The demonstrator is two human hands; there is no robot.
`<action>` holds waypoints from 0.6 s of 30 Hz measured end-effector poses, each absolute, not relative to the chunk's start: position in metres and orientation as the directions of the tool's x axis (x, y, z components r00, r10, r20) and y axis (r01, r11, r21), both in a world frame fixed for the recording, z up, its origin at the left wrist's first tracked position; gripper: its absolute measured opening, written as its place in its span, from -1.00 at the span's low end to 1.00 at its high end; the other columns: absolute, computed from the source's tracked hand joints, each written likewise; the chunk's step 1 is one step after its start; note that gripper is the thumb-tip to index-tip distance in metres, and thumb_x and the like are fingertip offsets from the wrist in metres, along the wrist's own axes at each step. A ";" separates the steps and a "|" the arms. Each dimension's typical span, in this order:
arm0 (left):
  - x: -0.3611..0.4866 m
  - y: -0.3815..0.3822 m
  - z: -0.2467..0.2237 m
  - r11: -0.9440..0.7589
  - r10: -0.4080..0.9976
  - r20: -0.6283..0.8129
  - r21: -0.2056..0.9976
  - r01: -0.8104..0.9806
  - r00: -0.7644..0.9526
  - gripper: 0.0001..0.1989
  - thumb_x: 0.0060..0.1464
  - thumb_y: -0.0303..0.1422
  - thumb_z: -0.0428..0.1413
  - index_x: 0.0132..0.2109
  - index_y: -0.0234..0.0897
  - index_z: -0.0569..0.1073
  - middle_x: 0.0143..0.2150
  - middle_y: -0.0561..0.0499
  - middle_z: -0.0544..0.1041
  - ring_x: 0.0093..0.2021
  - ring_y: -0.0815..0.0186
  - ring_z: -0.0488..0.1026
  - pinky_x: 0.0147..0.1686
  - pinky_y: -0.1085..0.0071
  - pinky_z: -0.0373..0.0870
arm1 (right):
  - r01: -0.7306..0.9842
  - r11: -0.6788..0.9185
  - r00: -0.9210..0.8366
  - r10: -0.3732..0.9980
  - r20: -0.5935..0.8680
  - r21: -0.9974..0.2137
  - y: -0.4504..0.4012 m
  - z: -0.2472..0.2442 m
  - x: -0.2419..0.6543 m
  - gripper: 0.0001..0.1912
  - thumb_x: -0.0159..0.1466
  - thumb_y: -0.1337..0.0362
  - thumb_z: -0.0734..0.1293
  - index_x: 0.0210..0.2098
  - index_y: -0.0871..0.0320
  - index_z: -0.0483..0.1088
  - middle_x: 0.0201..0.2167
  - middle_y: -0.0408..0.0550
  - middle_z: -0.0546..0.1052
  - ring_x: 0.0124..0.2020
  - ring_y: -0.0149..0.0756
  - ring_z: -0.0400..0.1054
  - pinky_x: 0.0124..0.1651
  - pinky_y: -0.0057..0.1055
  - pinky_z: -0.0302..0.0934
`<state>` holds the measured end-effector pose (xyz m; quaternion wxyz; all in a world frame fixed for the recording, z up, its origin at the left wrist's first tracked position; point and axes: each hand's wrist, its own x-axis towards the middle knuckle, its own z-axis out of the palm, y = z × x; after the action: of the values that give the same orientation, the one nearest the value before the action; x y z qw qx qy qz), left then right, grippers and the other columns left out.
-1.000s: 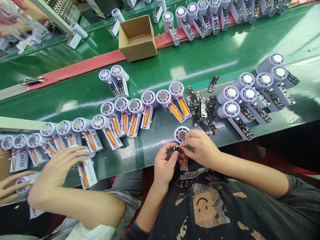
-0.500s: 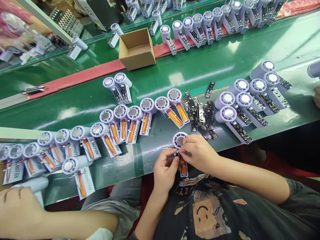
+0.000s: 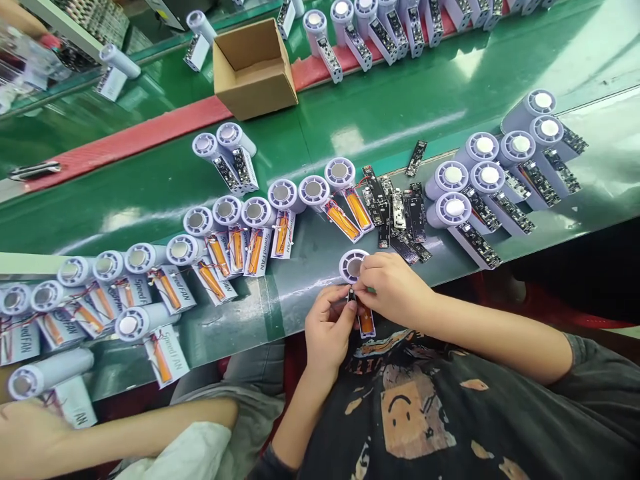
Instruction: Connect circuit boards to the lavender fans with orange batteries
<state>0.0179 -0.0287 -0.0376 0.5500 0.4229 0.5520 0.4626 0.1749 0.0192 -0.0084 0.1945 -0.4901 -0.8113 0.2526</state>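
**Q:** Where is the part in hand, and how do the hands stand?

**A:** A small black part [image 3: 351, 295] is pinched by the left hand [image 3: 327, 330], and the right hand [image 3: 393, 290] is brought in against it from the right, so that the two hands are together and clamped on it. A round-grilled fan housing [image 3: 353, 267] is seen just beyond the fingers. An orange battery card [image 3: 367, 322] is seen just below the part, beside the left hand.

**Q:** How many other housings are laid out around that fan housing?

**A:** Fourteen are counted to its left, most with a Speed FAN battery card [image 3: 213, 280] beside them. Two others [image 3: 217, 141], fitted with circuit boards, are placed farther left and beyond. Seven more [image 3: 455, 209] are lined up to its right, each with a circuit board.

**Q:** What else is placed near it?

**A:** A heap of loose black circuit boards [image 3: 403, 220] is seen just beyond it and to the right. A cardboard box [image 3: 253, 70] is set well beyond it, and a co-worker's forearm [image 3: 150, 420] is seen well to its lower left.
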 end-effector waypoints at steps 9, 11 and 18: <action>0.015 -0.019 -0.038 0.319 0.946 -0.323 0.934 -0.161 0.000 -0.67 -0.04 -0.21 0.32 -0.18 -0.26 0.45 -0.43 0.11 0.48 -0.58 0.47 0.40 -0.62 0.57 0.35 | 0.586 0.581 -0.538 0.800 0.265 -0.565 0.020 -0.009 0.189 -0.89 0.30 0.29 0.36 -0.23 0.15 0.53 -0.32 -0.05 0.43 -0.24 -0.29 0.25 -0.20 -0.35 0.02; 0.015 -0.019 -0.039 0.375 0.924 -0.382 0.905 -0.200 0.006 -0.66 -0.03 -0.22 0.30 -0.16 -0.26 0.42 -0.48 0.14 0.47 -0.62 0.49 0.36 -0.62 0.56 0.34 | 0.521 0.720 -0.665 0.679 0.311 -0.458 0.014 -0.011 0.196 -0.86 0.35 0.26 0.31 -0.22 0.11 0.52 -0.32 -0.08 0.42 -0.27 -0.30 0.21 -0.23 -0.35 -0.03; 0.014 -0.022 -0.044 0.357 0.925 -0.377 0.906 -0.229 -0.052 -0.62 -0.02 -0.27 0.27 -0.07 -0.20 0.36 -0.23 0.08 0.46 -0.48 0.43 0.47 -0.61 0.54 0.39 | 0.452 0.861 -0.797 0.507 0.328 -0.232 0.006 -0.021 0.204 -0.81 0.40 0.31 0.24 -0.24 0.09 0.51 -0.35 -0.12 0.46 -0.32 -0.32 0.15 -0.27 -0.32 -0.14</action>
<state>0.0136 -0.0219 -0.0439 0.6121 0.3154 0.5511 0.4713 0.2042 0.0064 -0.0211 0.1925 -0.2535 -0.9453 0.0711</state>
